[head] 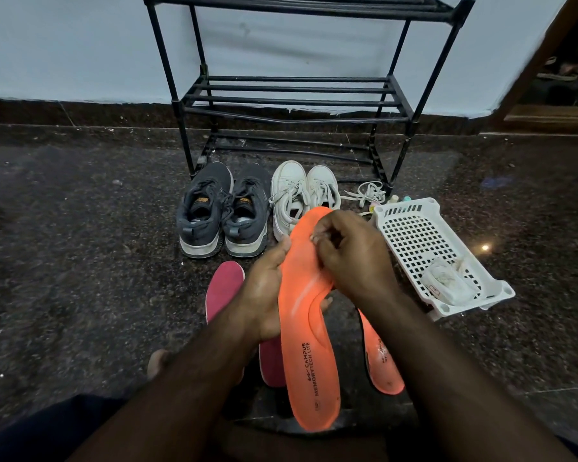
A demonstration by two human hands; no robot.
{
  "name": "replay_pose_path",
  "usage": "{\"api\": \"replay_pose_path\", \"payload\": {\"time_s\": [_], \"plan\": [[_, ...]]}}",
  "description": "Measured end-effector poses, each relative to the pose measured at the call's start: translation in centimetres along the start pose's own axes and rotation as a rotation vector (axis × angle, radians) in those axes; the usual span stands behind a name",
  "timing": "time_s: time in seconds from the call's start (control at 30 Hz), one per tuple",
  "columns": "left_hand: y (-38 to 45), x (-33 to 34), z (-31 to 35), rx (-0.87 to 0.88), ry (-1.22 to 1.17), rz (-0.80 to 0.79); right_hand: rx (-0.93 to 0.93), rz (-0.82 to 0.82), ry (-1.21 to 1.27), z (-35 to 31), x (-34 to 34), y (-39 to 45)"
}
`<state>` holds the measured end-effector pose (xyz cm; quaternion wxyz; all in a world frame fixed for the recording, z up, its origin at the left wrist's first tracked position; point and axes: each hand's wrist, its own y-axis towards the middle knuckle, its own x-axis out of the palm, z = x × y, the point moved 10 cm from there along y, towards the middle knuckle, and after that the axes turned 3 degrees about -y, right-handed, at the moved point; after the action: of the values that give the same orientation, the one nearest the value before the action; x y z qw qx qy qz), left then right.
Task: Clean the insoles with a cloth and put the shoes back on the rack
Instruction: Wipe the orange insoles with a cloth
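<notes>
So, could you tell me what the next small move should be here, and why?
Probably reach the right hand to the cloth in the white basket. The left hand already holds the orange insole face up, but the right hand's fingers only pick at its toe end, with no cloth in them.

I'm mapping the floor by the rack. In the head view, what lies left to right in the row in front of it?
Grey sneakers → white sneakers → loose white laces → white basket.
</notes>
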<state>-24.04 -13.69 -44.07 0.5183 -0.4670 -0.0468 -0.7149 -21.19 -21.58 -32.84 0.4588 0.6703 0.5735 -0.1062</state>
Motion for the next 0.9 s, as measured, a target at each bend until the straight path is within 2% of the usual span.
{"api": "replay_pose_path", "payload": {"time_s": [0.07,0.13,0.2,0.27,0.37,0.43,0.6,0.7,0.77,0.83,0.9], "plan": [[-0.4,-0.2,0.2,-0.001,0.048,0.023,0.174,0.021,0.073,2.6,-1.1,0.4],[-0.3,-0.8,0.0,-0.032,0.026,0.042,0.339,0.016,0.332,4.5,-1.5,0.5],[0.1,-1.8,-0.3,-0.030,-0.011,0.054,0.371,0.028,0.488,4.8,-1.9,0.8],[0.2,-1.6,-0.2,-0.024,0.003,0.030,0.343,0.008,0.439,4.4,-1.8,0.9],[0.1,-1.3,-0.1,-0.006,0.007,0.011,0.227,-0.047,0.150,2.9,-1.2,0.5],[0.7,-1.4,-0.4,-0.029,-0.024,-0.011,0.139,-0.055,0.060,1.6,-0.7,0.4],[-0.2,-1.1,-0.1,0.000,-0.043,-0.011,0.059,-0.176,0.112,-0.6,1.2,-0.3],[2.1,-1.3,0.9,0.032,-0.001,0.116,0.124,-0.098,0.124,0.6,-0.1,0.3],[2.7,-1.5,1.2,0.045,0.023,0.141,0.195,-0.065,0.126,1.5,-0.5,0.3],[1.8,-2.0,-0.3,-0.026,0.005,0.102,0.200,-0.126,0.139,0.8,0.7,-0.3],[0.8,-2.4,-0.5,-0.021,-0.076,0.048,0.200,-0.219,0.186,-0.1,2.4,-1.0]]}}
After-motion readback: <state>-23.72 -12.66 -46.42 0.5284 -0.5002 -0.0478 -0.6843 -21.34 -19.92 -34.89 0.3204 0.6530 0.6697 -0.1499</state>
